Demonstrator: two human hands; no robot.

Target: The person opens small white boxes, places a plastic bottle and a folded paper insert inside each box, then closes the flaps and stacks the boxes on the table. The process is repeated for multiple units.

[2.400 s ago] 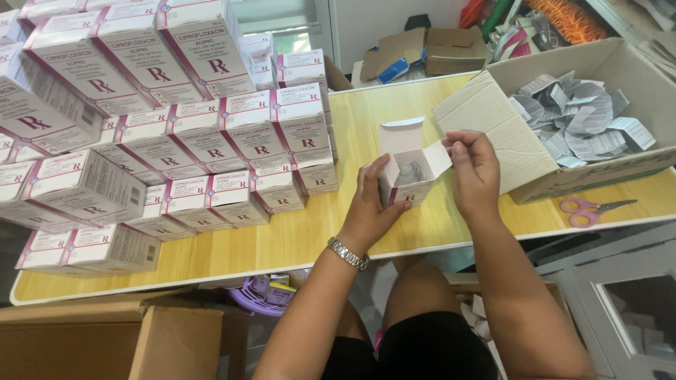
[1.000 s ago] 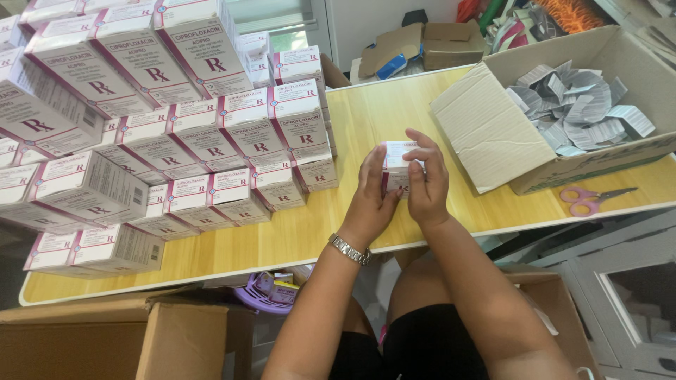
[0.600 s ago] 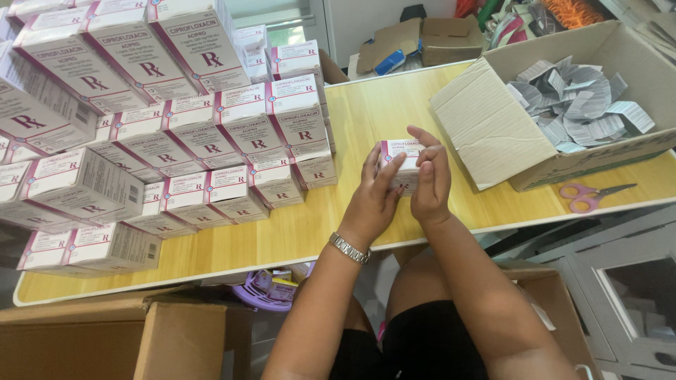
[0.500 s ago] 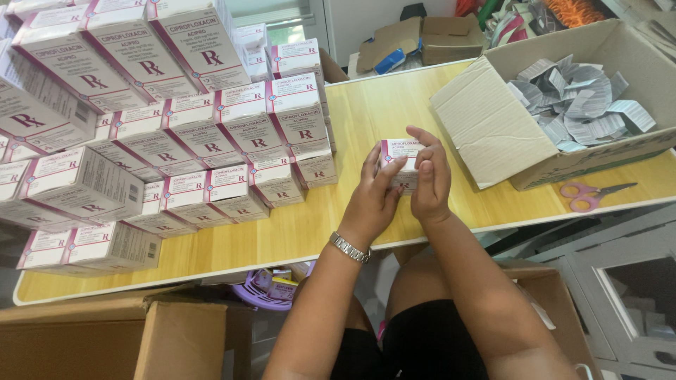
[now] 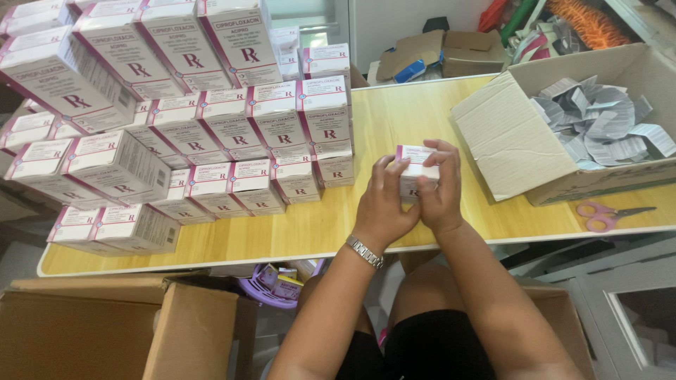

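Stacks of white-and-magenta medicine cartons fill the left of the wooden bench. Just right of them, the left hand and right hand hold one small carton above the bench, fingers closed around it. Farther right stand a cardboard box of folded leaflets and pink scissors.

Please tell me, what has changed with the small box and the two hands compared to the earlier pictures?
Earlier the small white-and-pink box was open, its flap up, with the right hand at the flap. Now the flap is closed and both hands enclose the box, the left hand on its left side. The stacked boxes, the cardboard carton and the scissors stayed in place.
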